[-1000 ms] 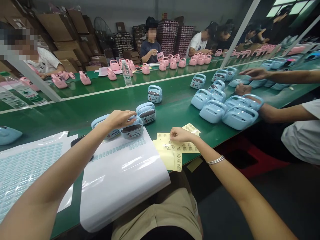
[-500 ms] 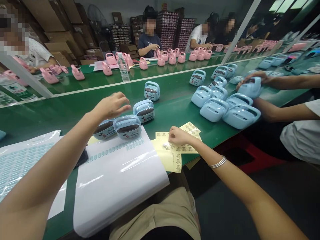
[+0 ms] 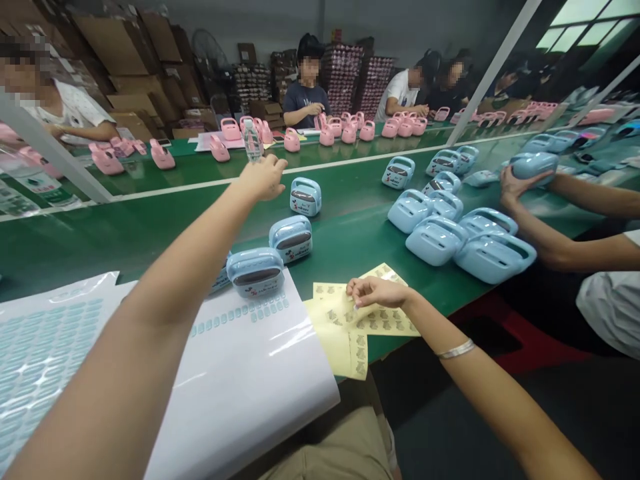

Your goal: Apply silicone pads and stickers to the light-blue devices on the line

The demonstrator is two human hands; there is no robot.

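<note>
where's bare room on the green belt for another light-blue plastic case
Bare green belt lies between the lone light-blue case and the crowded right-hand cluster, above the yellow sticker sheets; more lies left of the cases, above the white sheet.

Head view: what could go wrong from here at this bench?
The left hand is stretched out close to the water bottle, so a slip could tip it onto the bench. The yellow sticker sheets under the right hand appear to overhang the bench edge and might slide off.
</note>
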